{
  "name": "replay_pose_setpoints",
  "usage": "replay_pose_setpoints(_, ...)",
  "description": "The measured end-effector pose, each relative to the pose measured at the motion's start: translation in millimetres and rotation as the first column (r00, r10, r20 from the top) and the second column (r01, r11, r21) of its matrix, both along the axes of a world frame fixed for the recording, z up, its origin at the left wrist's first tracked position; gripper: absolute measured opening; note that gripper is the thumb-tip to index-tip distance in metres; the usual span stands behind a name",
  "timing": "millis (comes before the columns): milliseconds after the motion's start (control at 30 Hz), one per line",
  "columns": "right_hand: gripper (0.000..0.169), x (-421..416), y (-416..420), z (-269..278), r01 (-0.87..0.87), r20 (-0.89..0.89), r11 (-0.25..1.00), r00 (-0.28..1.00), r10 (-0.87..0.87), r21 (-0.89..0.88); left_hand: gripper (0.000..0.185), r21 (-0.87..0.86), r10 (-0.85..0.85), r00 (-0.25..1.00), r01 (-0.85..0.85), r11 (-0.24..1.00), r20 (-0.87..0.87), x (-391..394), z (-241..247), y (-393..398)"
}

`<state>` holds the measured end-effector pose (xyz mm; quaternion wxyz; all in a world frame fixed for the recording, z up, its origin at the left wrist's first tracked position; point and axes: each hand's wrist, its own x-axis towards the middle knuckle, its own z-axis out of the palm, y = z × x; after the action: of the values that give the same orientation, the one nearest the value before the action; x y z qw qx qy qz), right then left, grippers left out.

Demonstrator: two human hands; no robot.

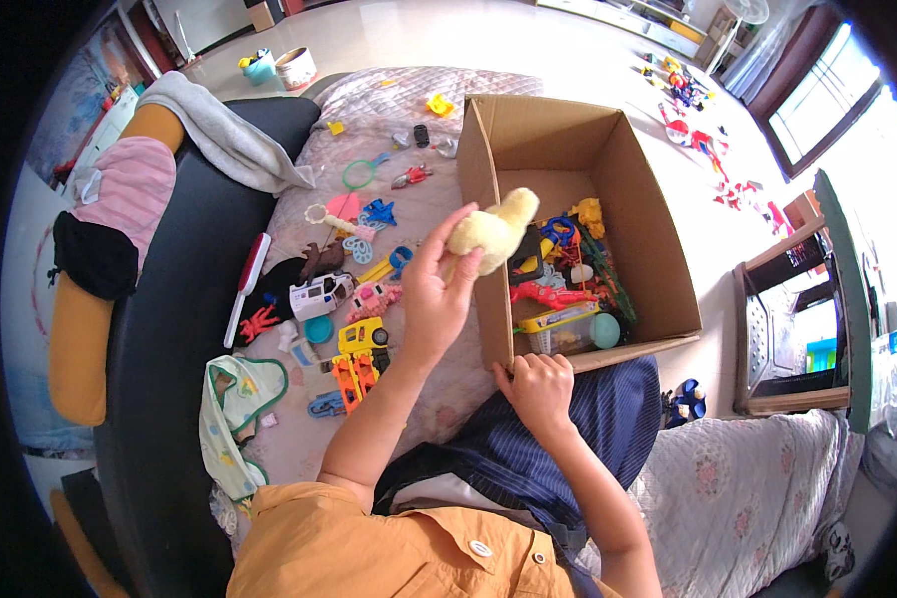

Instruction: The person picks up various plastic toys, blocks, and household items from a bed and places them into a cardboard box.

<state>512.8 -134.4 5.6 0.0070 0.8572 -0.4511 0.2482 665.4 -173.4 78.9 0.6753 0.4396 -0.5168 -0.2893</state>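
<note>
A fluffy pale yellow plush toy (493,233) is gripped between the thumb and fingers of my left hand (442,280), just over the left wall of an open cardboard box (646,247). My right hand (540,385) holds the box's near rim at its left corner. Inside the box are mixed toys: a red plastic figure (549,294), a yellow-rimmed clear container (564,329), a light teal ball (605,330) and a blue-and-yellow toy (549,243). The plush hides part of the box's left wall.
Left of the box, toys lie on a quilted cover (411,90): a white toy van (321,295), a yellow-orange toy truck (360,351), a green-rimmed toy racket (359,174). A red-and-white brush (248,288) rests against the black sofa backrest (194,247). More toys (691,138) lie on the floor at right.
</note>
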Motion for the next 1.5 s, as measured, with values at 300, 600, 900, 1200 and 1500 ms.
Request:
replay_pose_setpoints(300,0.031,-1,0,-1,0.003,-0.004,1.0,1.0,-0.003,-0.009,0.035,0.047,-0.176,0.982,0.179,0.983,-0.073,-36,-6,-11)
replay_pose_setpoints(600,0.028,-1,-1,-2,-0.011,0.003,0.999,1.0,0.011,-0.031,0.033,0.12,-0.089,0.96,0.058,0.991,0.266,-50,-32,-17)
replay_pose_setpoints(900,0.026,-1,-1,-2,-0.007,0.005,1.0,1.0,0.007,-0.028,0.031,0.117,0.043,0.89,-0.107,0.987,0.454,-54,-35,-17)
replay_pose_setpoints(1200,0.023,-1,-1,-4,-0.006,0.018,1.0,1.0,0.007,-0.011,0.029,0.064,0.052,0.555,-0.188,0.98,0.83,-46,-46,-10)
replay_pose_setpoints(1500,0.024,-2,-1,-4,-0.005,-0.013,1.0,1.0,0.005,0.0,0.029,0.097,0.027,0.542,-0.199,0.975,0.84,-46,-46,-10)
